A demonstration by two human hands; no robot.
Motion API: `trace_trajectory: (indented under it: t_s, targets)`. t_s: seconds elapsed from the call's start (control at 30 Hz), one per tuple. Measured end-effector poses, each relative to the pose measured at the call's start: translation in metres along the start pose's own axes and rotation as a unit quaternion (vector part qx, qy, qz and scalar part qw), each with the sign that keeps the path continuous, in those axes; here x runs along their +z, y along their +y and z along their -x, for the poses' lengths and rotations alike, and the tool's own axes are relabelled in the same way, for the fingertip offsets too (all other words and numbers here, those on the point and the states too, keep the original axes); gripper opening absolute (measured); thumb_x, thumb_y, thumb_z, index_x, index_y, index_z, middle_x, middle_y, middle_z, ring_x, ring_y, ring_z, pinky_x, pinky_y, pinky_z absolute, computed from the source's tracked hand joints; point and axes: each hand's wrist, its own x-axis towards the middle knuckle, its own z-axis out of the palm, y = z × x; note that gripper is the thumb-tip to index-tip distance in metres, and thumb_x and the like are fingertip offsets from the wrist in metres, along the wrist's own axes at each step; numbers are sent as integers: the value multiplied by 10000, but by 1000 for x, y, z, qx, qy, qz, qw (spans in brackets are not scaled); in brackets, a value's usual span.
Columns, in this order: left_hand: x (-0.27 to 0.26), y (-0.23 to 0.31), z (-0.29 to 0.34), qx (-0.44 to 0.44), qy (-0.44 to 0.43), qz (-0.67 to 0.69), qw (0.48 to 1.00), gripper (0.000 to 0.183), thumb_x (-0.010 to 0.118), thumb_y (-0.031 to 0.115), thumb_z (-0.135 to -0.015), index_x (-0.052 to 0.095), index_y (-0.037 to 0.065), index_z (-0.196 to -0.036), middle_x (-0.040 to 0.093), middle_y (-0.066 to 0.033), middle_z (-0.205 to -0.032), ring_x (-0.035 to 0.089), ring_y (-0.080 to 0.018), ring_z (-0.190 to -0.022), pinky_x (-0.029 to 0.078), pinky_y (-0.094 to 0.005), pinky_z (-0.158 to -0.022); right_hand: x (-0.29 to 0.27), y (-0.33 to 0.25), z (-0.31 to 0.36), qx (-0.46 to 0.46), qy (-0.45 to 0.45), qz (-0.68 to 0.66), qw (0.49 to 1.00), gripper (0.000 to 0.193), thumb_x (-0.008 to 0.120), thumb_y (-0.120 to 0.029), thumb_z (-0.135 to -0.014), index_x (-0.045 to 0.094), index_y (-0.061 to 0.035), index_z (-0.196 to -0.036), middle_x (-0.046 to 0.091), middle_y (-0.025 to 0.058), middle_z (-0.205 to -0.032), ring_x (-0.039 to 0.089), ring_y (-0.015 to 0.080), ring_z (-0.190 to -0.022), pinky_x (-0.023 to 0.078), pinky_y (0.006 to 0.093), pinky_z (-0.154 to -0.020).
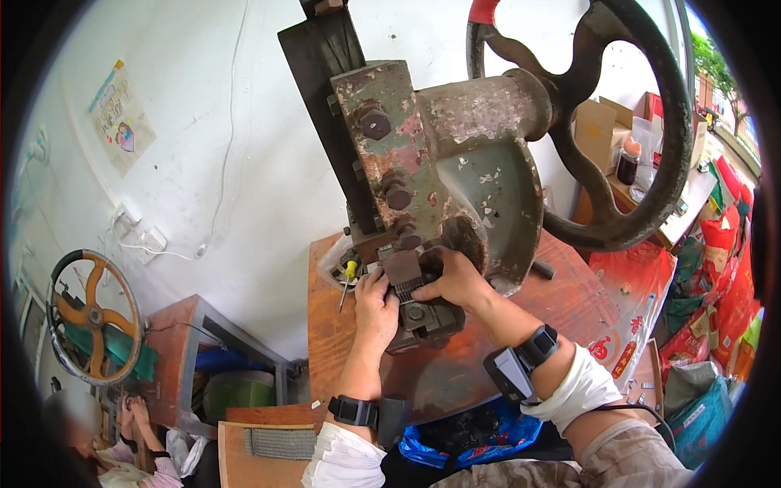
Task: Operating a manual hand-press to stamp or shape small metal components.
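Observation:
A worn green hand press (382,154) with a large handwheel (679,122) rises in front of me. Beneath its ram sits a small dark metal piece with a ribbed face (404,290), over the clamp block (427,320) at the press's base. My left hand (376,313) is closed, its fingertips pinching the piece's left side. From the right, my right hand (457,281) presses its thumb against the ribbed face; its other fingers curl behind, partly hidden by the press.
The press stands on a wooden table (342,366). A yellow-handled screwdriver (348,276) leans by a small tub on the left. Below the table edge is a blue bag (508,435) of dark bits. At the lower left, another person's hands (134,413) work near a second handwheel (95,317).

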Motion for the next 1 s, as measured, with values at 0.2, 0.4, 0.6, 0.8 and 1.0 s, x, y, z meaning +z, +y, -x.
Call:
trace_trajectory:
  t_s: [0.2,0.4,0.6,0.8,1.0]
  targets:
    - [-1,-3,1,-143,-21,114,983,398,525,-12,-777,563,36,-1170,540,-146,-1223,471,-367,-1116,373,-421,-980,-24,-64,46,-39,5,65,997,591,830,-94,-601,573,28,-1119,640,135,-1023,610,202,-910,503,316,-787]
    - [-2,-9,7,-60,-75,-2,995,459,517,97,-818,519,133,-1276,463,-69,-1361,366,-344,-1264,267,-621,-983,-214,-261,96,-434,465,449,628,340,604,-176,-863,577,32,-1131,642,103,-995,642,149,-788,529,270,-686]
    - [2,-10,10,-107,-74,-2,991,464,506,144,-833,509,197,-1294,431,5,-1402,323,-356,-1299,175,-765,-907,-292,-324,16,-37,185,315,930,452,615,-217,-843,544,149,-1099,650,215,-915,635,241,-897,518,293,-776]
    - [1,-11,11,-120,-88,30,988,458,504,168,-845,498,190,-1302,417,9,-1408,327,-367,-1297,184,-757,-914,-215,-200,95,-211,431,173,860,386,629,-181,-835,530,47,-1131,636,117,-951,646,188,-829,513,282,-755]
    - [-5,-2,8,-92,-82,35,992,401,502,126,-850,539,113,-1249,470,-75,-1339,418,-336,-1200,304,-597,-974,-152,-65,110,-350,517,164,763,311,701,-106,-770,561,-17,-1032,624,78,-911,606,142,-805,470,261,-754]
